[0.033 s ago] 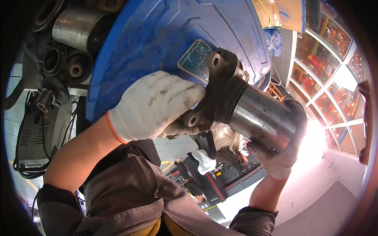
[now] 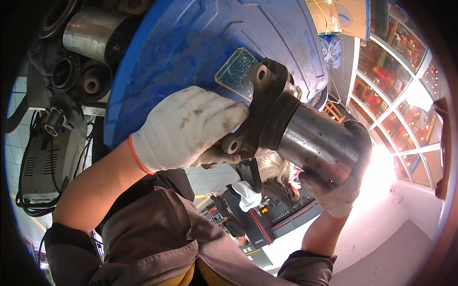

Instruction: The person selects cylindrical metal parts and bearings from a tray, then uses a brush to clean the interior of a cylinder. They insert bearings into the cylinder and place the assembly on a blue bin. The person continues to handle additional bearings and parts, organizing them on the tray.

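Both my hands wear stained white knit gloves and hold a heavy metal part between them. Its right side is a shiny steel cylinder (image 2: 318,140). Its left side is a dark flange (image 2: 269,112) with lugs that have round holes. My left hand (image 2: 188,126) grips the flange beside the lower lug, fingers closed on its edge. My right hand (image 2: 341,193) wraps around the cylinder's far right end, and its palm covers that end. The part is held at a tilt in front of a large blue plastic lid or bin (image 2: 191,52); I cannot tell if they touch.
More metal parts, including a steel cylinder (image 2: 93,35) and dark rings (image 2: 66,72), lie at upper left. Below them stands a grey vented box (image 2: 40,169) with black cables. Someone in a light top (image 2: 276,169) is beyond my hands. A cardboard box (image 2: 350,19) sits at upper right.
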The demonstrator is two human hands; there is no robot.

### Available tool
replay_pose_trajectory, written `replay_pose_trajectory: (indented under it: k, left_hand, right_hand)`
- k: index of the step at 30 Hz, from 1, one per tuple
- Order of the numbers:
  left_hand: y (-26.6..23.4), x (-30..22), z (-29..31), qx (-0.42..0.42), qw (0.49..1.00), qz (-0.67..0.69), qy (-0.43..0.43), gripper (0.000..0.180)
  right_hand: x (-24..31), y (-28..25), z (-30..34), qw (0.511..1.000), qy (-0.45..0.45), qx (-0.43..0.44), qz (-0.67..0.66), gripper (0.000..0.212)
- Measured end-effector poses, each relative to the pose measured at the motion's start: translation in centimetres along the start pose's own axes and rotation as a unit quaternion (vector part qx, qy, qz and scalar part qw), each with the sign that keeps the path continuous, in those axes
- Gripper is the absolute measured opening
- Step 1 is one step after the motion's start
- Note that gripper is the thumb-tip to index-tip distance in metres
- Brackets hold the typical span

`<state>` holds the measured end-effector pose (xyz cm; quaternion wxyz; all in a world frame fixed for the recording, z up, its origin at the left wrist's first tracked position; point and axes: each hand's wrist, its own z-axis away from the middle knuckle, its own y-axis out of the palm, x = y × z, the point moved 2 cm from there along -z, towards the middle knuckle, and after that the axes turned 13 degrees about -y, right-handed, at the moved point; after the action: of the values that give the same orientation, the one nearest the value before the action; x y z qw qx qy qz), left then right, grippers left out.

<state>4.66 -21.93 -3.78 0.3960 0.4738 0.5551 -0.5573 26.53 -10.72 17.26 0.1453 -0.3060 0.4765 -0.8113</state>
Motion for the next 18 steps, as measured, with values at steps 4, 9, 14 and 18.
replay_pose_trajectory:
  k: [4,9,14,18]
  left_hand:
    - [-0.1,0.1,0.0,0.009,1.000,0.016,0.001,0.068]
    - [0.1,0.2,0.1,0.004,1.000,0.017,0.002,0.066]
    - [0.3,0.2,0.1,-0.001,1.000,0.016,0.003,0.065]
    - [0.1,0.1,0.0,0.006,1.000,0.007,-0.001,0.065]
  right_hand:
    - [0.2,0.2,0.4,0.999,0.037,-0.008,-0.035,0.124]
    - [0.4,0.7,0.8,0.994,0.078,-0.045,-0.064,0.128]
    - [0.5,0.8,0.9,0.993,0.077,-0.045,-0.074,0.128]
    - [0.3,0.9,1.2,0.992,0.091,-0.056,-0.067,0.130]
